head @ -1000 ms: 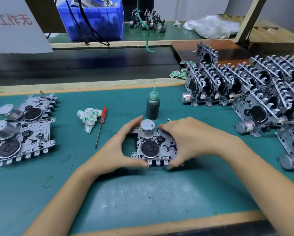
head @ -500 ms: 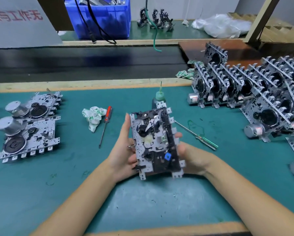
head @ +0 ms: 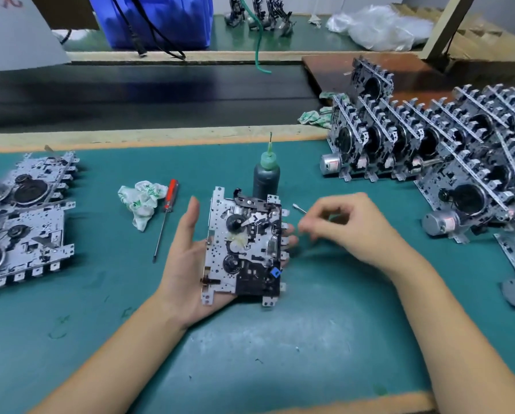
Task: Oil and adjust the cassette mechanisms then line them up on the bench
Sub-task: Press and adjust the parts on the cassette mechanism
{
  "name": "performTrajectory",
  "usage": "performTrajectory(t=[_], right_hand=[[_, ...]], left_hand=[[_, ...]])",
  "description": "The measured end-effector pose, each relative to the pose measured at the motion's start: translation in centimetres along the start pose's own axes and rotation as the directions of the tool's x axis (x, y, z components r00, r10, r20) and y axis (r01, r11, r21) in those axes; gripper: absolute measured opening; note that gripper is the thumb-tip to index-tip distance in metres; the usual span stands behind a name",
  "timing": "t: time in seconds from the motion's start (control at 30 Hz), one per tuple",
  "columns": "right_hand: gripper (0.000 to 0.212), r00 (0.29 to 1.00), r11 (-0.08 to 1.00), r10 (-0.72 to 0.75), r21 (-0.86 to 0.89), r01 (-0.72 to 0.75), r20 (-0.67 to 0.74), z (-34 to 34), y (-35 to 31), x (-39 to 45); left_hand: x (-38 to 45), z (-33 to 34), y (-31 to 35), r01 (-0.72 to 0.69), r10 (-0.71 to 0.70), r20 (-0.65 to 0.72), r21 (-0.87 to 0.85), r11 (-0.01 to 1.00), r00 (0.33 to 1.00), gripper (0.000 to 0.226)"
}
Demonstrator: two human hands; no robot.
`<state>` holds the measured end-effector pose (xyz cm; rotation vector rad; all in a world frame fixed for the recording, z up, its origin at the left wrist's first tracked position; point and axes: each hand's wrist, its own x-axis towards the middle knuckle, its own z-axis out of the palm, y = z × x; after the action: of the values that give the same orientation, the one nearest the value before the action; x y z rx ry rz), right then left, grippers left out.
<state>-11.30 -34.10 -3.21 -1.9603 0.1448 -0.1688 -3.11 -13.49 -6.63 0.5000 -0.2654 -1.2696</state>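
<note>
Even overhead light, soft shadows, wide-angle bending at edges, motion-blurred right fingers [head: 310, 227]

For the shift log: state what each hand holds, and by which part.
Left hand cradles the cassette mechanism from underneath, fingertips at its right edge. Right hand pinches a thin tool; the grip point is blurred.
</note>
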Motion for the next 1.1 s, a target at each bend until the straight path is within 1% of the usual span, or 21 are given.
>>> performTrajectory(t=[0.03, 0.07, 0.1, 0.13, 0.17, 0.2, 0.23, 0.27, 0.3, 0.33, 0.37, 0.4, 0.43, 0.47, 0.5, 0.57, 0.63, 0.8, 0.93, 1.0, 1.1], right_hand=[[0.025, 0.992, 1.0, -0.015, -0.025, 0.011, -0.125, -0.2, 0.3, 0.1], [0.028, 0.97, 0.994, -0.028, -0.106, 0.003, -0.24, -0.4, 0.6, 0.3], [0.03, 0.952, 0.966, -0.039, -0.257, -0.043, -0.304, -0.4, 0.9, 0.6], [0.031, 0.95, 0.887, -0.033, -0.446, -0.115, -0.311, -0.3, 1.4, 0.7], [0.029, 0.963, 0.754, -0.007, -0.634, -0.172, -0.27, 0.1, 1.7, 0.7], [0.027, 0.977, 0.631, 0.029, -0.754, -0.183, -0.213, 0.5, 1.9, 0.8], [0.023, 0.983, 0.586, 0.06, -0.791, -0.174, -0.172, 0.9, 2.1, 0.8], [0.02, 0.987, 0.603, 0.067, -0.783, -0.155, -0.143, 1.0, 2.2, 0.8], [0.018, 0.99, 0.662, 0.072, -0.736, -0.14, -0.123, 0.9, 2.1, 0.8], [0.017, 0.99, 0.77, 0.084, -0.623, -0.138, -0.115, 0.7, 1.8, 0.7], [0.017, 0.989, 0.889, 0.11, -0.436, -0.141, -0.095, 0.5, 1.3, 0.6], [0.017, 0.991, 0.966, 0.128, -0.221, -0.136, -0.048, 0.4, 0.7, 0.4], [0.018, 0.989, 0.988, 0.148, -0.04, -0.147, 0.025, 0.5, 0.1, 0.1], [0.02, 0.979, 0.98, 0.169, 0.083, -0.179, 0.115, 0.7, -0.3, -0.2], [0.025, 0.959, 0.965, 0.193, 0.135, -0.224, 0.209, 1.0, -0.6, -0.6], [0.039, 0.891, 0.941, 0.252, 0.119, -0.316, 0.377, 1.9, -1.1, -1.2], [0.045, 0.837, 0.921, 0.302, 0.088, -0.38, 0.455, 2.6, -1.4, -1.5], [0.049, 0.837, 0.911, 0.336, 0.077, -0.406, 0.432, 3.1, -1.5, -1.4], [0.051, 0.829, 0.902, 0.356, 0.074, -0.425, 0.431, 3.2, -1.6, -1.4], [0.053, 0.84, 0.909, 0.357, 0.057, -0.413, 0.409, 3.3, -1.5, -1.4], [0.055, 0.849, 0.915, 0.357, 0.036, -0.402, 0.389, 3.4, -1.5, -1.5]], left_hand=[[0.0, 0.0, 0.0, -0.01, 0.009, -0.011, -0.019, 1.0, 1.0, 0.099], [0.1, 0.0, 0.0, -0.02, 0.019, -0.029, -0.04, 0.999, 0.999, 0.098], [0.2, -0.1, -0.1, -0.027, 0.024, -0.056, -0.054, 0.998, 0.998, 0.098], [0.3, -0.2, -0.1, -0.034, 0.028, -0.083, -0.066, 0.997, 0.996, 0.097], [0.4, -0.2, -0.2, -0.039, 0.031, -0.11, -0.072, 0.997, 0.993, 0.095], [0.5, -0.4, -0.2, -0.04, 0.03, -0.133, -0.072, 0.997, 0.991, 0.093], [0.6, -0.5, -0.2, -0.038, 0.027, -0.155, -0.067, 0.997, 0.988, 0.091], [0.7, -0.6, -0.2, -0.033, 0.022, -0.176, -0.06, 0.998, 0.984, 0.09], [0.8, -0.7, -0.2, -0.028, 0.016, -0.197, -0.057, 0.998, 0.98, 0.089], [0.8, -0.7, -0.2, -0.027, 0.014, -0.216, -0.056, 0.998, 0.976, 0.088], [0.9, -0.7, -0.2, -0.028, 0.014, -0.23, -0.058, 0.998, 0.973, 0.087], [0.9, -0.7, -0.2, -0.031, 0.016, -0.241, -0.061, 0.998, 0.97, 0.085], [0.9, -0.7, -0.2, -0.034, 0.017, -0.25, -0.063, 0.997, 0.968, 0.084], [0.9, -0.8, -0.2, -0.034, 0.018, -0.26, -0.058, 0.998, 0.965, 0.082], [0.9, -0.8, -0.1, -0.031, 0.018, -0.27, -0.045, 0.999, 0.963, 0.08], [0.9, -0.8, -0.1, -0.014, 0.009, -0.29, -0.017, 1.0, 0.957, 0.079], [1.0, -0.8, 0.0, 0.007, -0.008, -0.295, -0.004, 1.0, 0.955, 0.085], [1.0, -0.8, 0.1, 0.022, -0.019, -0.304, 0.008, 1.0, 0.952, 0.088], [1.1, -0.6, 0.1, 0.016, -0.004, -0.31, 0.037, 0.999, 0.951, 0.081], [1.1, -0.5, 0.1, 0.015, 0.005, -0.319, 0.059, 0.998, 0.948, 0.075], [1.1, -0.4, 0.1, 0.021, 0.01, -0.334, 0.089, 0.996, 0.943, 0.073]])
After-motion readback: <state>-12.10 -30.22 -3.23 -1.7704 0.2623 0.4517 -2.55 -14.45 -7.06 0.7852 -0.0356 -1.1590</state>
